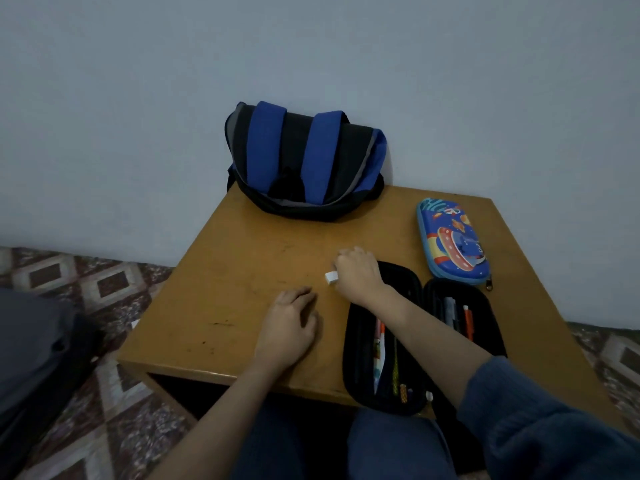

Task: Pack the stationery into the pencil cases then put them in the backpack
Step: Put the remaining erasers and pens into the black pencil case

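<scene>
- Pinched between the curled fingers of the right hand was a small white eraser, poking out on the hand's 9 o'clock side just above the table.
- From where I stood, the open black pencil case lay at about 5 o'clock from that grip. Its far end sat right under the wrist, so I judged only a short draw back toward the person was needed.
- The case's long axis ran roughly 12 to 6. Both halves lay spread open, with pens lined up lengthwise inside.
- The right hand was plainly the nearer one. The left hand rested flat on the wood at 7 o'clock from the eraser, fingers relaxed and holding nothing.
- At 6 o'clock the case's near end seemed to hang over the table's front edge, so a drop placed too low might slip off.
- Bare wood lay open at 9 and 12 o'clock of the grip.
- The blue pencil case sat zipped at 2 o'clock, well apart.
- The backpack leaned on the wall at 11 o'clock.
</scene>
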`<state>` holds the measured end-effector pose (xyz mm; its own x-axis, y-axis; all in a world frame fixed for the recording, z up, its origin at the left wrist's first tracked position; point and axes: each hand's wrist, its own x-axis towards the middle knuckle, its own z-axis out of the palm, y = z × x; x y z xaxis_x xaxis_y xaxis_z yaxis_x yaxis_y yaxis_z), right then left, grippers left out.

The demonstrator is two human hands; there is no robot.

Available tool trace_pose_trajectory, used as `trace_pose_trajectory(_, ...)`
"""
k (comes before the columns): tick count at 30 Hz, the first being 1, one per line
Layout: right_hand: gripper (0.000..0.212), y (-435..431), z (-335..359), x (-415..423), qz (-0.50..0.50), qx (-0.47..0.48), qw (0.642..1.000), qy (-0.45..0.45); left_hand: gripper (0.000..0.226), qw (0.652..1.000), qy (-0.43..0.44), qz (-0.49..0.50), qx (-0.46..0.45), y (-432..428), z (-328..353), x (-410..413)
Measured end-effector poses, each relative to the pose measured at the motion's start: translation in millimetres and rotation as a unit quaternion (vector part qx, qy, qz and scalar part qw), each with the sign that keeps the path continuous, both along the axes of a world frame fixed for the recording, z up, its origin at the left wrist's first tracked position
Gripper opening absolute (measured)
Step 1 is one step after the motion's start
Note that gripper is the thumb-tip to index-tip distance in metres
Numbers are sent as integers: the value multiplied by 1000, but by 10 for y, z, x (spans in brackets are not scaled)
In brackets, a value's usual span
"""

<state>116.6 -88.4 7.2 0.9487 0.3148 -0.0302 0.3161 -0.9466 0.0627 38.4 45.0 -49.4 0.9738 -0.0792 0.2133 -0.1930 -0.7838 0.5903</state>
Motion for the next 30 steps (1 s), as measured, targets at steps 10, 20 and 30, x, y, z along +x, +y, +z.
trace_pose_trajectory(10, 18, -414, 149, -79, -90, 402, 910, -45, 40, 1000, 1, 4, -3, -1, 10, -2)
trace_pose_trajectory(20, 21, -978, 132, -237, -169, 387, 907, -2, 38, 999, 18, 25, 12, -45, 97, -12)
trace_pose_trajectory(30, 27, -1027, 71, -330, -150, 329, 932, 11, 35, 998, 53, -29, 9, -591, 510, 71)
